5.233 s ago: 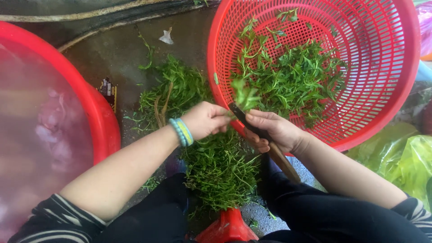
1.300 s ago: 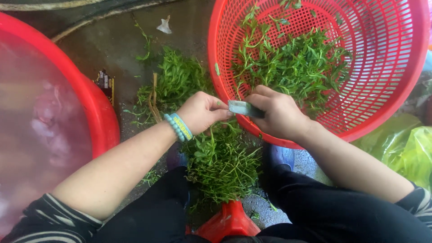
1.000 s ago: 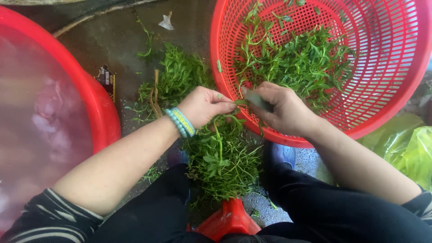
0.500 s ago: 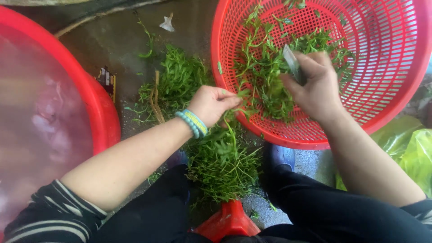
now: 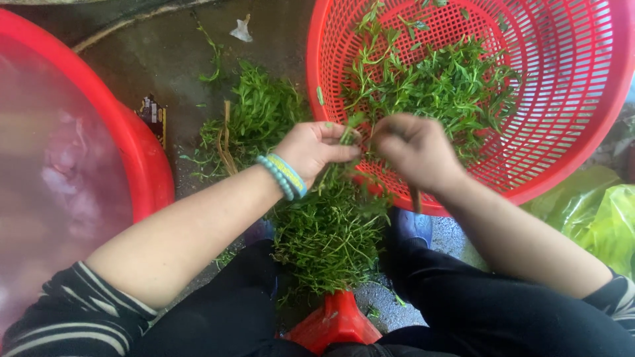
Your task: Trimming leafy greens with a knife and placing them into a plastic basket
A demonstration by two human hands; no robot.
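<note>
My left hand (image 5: 316,149), with a blue bead bracelet at the wrist, pinches a leafy green stem (image 5: 346,134) at the rim of the red mesh basket (image 5: 569,79). My right hand (image 5: 411,149) is closed around a knife whose brown wooden handle (image 5: 415,199) pokes out below the fist; the blade is hidden. Both hands almost touch over the stem. Cut greens (image 5: 443,86) lie inside the basket. A bundle of uncut greens (image 5: 327,235) rests between my knees.
A big red tub (image 5: 142,158) with cloudy water stands at the left. More greens (image 5: 261,116) lie on the wet concrete floor. A yellow-green plastic bag (image 5: 605,221) is at the right, a red stool (image 5: 334,324) below me, and a small wrapper (image 5: 153,114) by the tub.
My right hand has come back from over the basket to the left hand at the rim. The left hand kept its place and holds a fresh stem.
</note>
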